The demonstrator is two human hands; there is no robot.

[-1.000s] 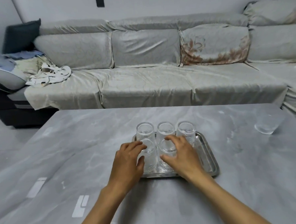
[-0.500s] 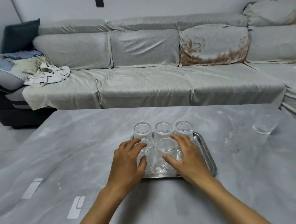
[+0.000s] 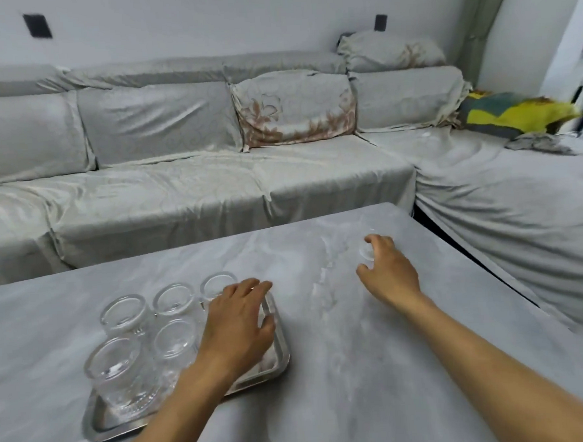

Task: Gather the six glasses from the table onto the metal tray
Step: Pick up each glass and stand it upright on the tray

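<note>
We reach our right hand [image 3: 389,274] for the sixth glass [image 3: 367,251]; it stands upright on the desk [image 3: 342,370], well right of the metal tray [image 3: 279,355], its fingers [image 3: 374,239] open around it; our left hand [image 3: 238,325] rests spread on the tray's vacant corner.

The light was soft, even and cool, with no clear source in view. The arms cast only faint shadows on the grey table [image 3: 342,370]. The whole frame was slightly smeared, most at the right edge, where a yellow cushion [image 3: 521,116] blurred. Wide-angle distortion bent the sofa [image 3: 180,193]. The 5 glasses [image 3: 127,331] showed pale glints.
</note>
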